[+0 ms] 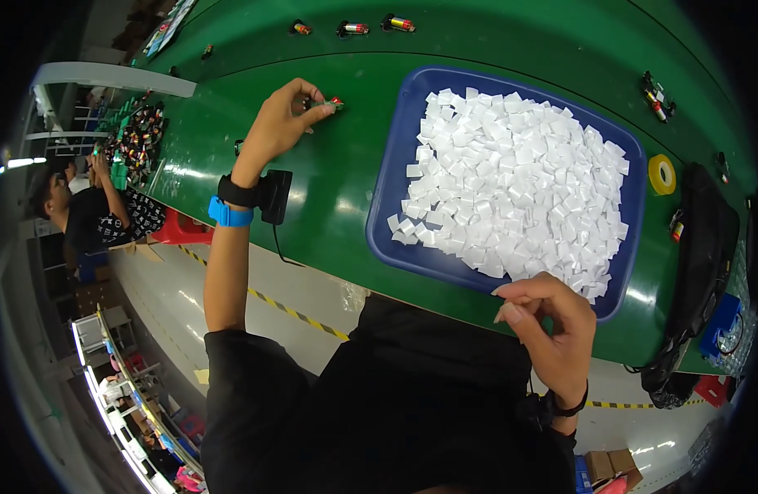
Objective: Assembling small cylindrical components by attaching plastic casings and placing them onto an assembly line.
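Green workbench (330, 189) | your left hand (276, 121) nearer: small red-tipped part (336, 103) at its thumb and forefinger tips, three o'clock; cannot tell whether clamped, long axis unclear | your right hand (562, 333): fingertips apart, at six-o'clock rim of blue tray (385, 177), part toward eleven
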Demonstrator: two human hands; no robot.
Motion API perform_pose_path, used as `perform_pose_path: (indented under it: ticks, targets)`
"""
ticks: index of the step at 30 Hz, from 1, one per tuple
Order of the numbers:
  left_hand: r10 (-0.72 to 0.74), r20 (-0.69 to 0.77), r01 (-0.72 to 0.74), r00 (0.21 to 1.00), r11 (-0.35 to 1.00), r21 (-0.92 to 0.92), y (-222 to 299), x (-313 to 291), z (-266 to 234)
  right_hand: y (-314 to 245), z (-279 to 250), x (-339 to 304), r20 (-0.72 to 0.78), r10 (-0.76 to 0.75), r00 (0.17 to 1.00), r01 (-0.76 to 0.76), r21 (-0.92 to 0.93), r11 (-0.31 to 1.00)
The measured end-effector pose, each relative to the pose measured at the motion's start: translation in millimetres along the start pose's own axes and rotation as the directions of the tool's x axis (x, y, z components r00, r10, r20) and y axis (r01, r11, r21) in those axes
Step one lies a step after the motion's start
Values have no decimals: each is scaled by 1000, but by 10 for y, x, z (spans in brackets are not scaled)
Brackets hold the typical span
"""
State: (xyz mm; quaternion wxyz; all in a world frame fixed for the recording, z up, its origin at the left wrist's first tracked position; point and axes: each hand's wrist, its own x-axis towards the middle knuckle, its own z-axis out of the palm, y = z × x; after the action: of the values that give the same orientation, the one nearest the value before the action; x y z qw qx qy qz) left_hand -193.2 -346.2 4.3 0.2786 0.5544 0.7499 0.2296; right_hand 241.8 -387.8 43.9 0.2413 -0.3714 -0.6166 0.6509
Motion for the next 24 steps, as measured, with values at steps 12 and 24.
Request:
perform_pose_path:
  ticks: [12,24]
  targets:
    - [691,75,-686,719,723,-85,1660,-1004,1058,227,86,262,-314,-428,848,328,-323,888]
    - [181,-46,-142,982,565,-812,1898,-975,1856,613,-585,205,-108,-793,599,528,-691,493]
